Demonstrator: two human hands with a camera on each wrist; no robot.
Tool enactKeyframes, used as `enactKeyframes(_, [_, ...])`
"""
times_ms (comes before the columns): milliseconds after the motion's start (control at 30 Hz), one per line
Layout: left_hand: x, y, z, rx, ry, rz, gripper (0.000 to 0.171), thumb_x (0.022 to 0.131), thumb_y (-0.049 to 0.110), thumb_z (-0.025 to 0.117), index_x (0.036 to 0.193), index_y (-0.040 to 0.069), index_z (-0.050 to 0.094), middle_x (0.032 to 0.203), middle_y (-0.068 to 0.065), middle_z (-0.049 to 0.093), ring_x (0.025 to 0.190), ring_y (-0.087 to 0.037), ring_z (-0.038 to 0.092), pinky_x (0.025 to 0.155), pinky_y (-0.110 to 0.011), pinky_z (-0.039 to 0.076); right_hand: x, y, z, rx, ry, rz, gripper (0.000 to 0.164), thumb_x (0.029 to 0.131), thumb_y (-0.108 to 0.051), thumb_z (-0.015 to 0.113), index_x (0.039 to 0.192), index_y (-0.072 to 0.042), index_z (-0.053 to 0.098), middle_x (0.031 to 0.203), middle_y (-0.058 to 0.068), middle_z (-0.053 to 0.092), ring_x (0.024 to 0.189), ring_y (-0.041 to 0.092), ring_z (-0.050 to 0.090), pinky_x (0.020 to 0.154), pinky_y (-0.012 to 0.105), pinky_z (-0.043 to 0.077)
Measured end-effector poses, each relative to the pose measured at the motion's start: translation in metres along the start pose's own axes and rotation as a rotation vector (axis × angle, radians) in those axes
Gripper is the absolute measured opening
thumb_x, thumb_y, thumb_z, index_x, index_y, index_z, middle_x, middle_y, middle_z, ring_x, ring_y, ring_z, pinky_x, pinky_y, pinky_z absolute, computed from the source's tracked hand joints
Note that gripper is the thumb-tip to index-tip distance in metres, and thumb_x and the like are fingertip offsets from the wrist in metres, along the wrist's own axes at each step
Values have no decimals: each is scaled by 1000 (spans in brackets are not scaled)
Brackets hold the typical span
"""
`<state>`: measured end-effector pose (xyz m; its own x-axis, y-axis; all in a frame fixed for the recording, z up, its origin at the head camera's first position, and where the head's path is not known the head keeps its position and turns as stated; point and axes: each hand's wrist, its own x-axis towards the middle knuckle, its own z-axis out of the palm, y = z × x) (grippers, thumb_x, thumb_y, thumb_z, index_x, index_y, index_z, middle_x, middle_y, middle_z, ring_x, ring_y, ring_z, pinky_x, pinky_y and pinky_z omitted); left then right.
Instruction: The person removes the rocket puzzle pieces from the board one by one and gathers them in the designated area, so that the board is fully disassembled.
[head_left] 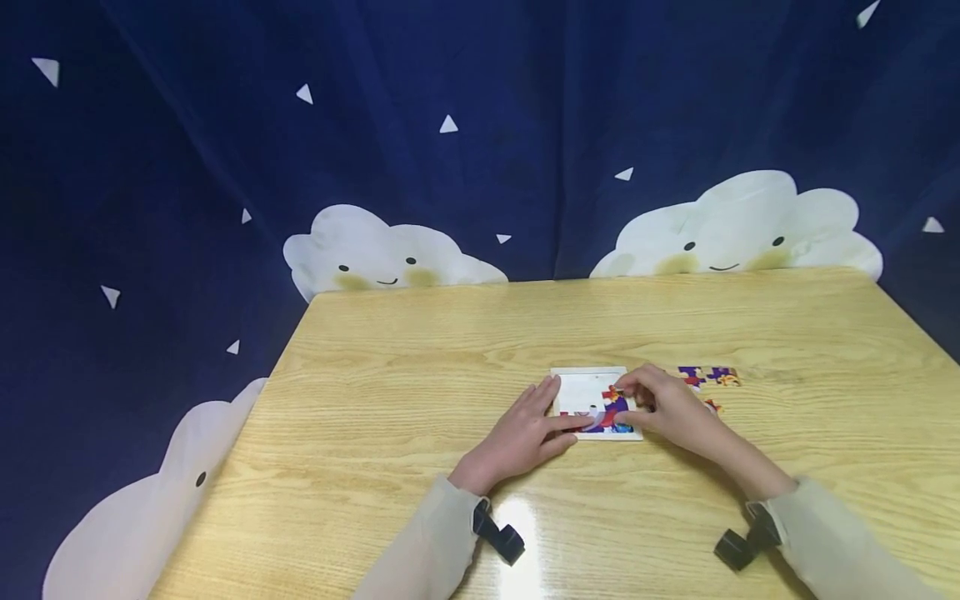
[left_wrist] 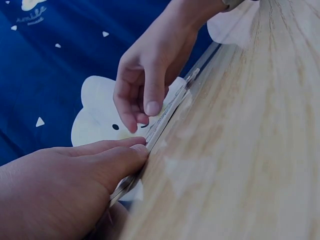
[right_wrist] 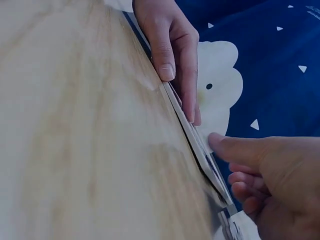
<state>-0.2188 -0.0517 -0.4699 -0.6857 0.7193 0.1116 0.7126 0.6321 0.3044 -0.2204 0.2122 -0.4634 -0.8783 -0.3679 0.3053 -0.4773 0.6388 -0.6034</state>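
A small white-framed jigsaw puzzle board (head_left: 592, 369) lies on the table. Colourful purple, red and orange pieces fill its lower and right parts, and the upper left is bare white. My left hand (head_left: 525, 429) rests on the board's left side with fingers extended; one fingertip lies over the bottom pieces and the thumb is by the near edge. Over the board's right side is my right hand (head_left: 671, 412), fingertips at an orange-red puzzle piece (head_left: 611, 394) and thumb apart, lower down. In the left wrist view, the right hand's fingers (left_wrist: 132, 120) bend loosely above the board.
Loose puzzle pieces (head_left: 726, 377) lie right of the board, one partly behind the right hand. The wooden table (head_left: 360, 400) reaches back to a dark blue curtain (head_left: 480, 167) printed with clouds and triangles. Both wrists wear black camera mounts (head_left: 498, 533).
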Motion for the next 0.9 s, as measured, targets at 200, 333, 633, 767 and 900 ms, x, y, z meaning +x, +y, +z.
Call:
enactKeyframes(200, [2, 0, 0, 10, -8, 5, 38, 103, 43, 44, 141, 42, 49, 162, -20, 19, 153, -29, 18, 125, -47, 22, 6, -2, -5, -24, -121, 86, 40, 78, -17, 82, 111, -3, 64, 87, 2, 55, 72, 7, 44, 59, 18, 40])
enactKeyframes(333, [2, 1, -2, 14, -4, 7, 38, 103, 43, 45, 140, 42, 51, 162, -21, 20, 153, -30, 19, 125, -48, 23, 9, 0, -8, -21, -172, 111, 43, 80, -18, 80, 116, -1, 63, 89, 4, 53, 74, 10, 44, 59, 19, 39])
enactKeyframes(633, [2, 1, -3, 18, 1, 2, 37, 102, 41, 47, 139, 41, 52, 162, -21, 21, 153, -30, 19, 125, -48, 23, 16, -2, -10, 11, -252, 135, 40, 85, -18, 76, 115, -1, 57, 93, 6, 47, 81, 15, 42, 63, 20, 36])
enactKeyframes(767, [1, 1, -2, 6, -3, -2, 37, 102, 41, 47, 139, 41, 52, 162, -21, 21, 153, -30, 19, 125, -48, 23, 16, -1, -9, 18, -249, 124, 40, 83, -16, 78, 112, -2, 55, 92, 6, 46, 81, 14, 41, 64, 20, 37])
enactKeyframes(900, [1, 2, -2, -16, -11, -11, 37, 102, 40, 47, 139, 40, 52, 162, -20, 20, 153, -30, 18, 125, -48, 22, 14, -1, -7, 16, -220, 84, 41, 81, -14, 79, 110, -2, 53, 91, 6, 46, 78, 12, 42, 63, 20, 38])
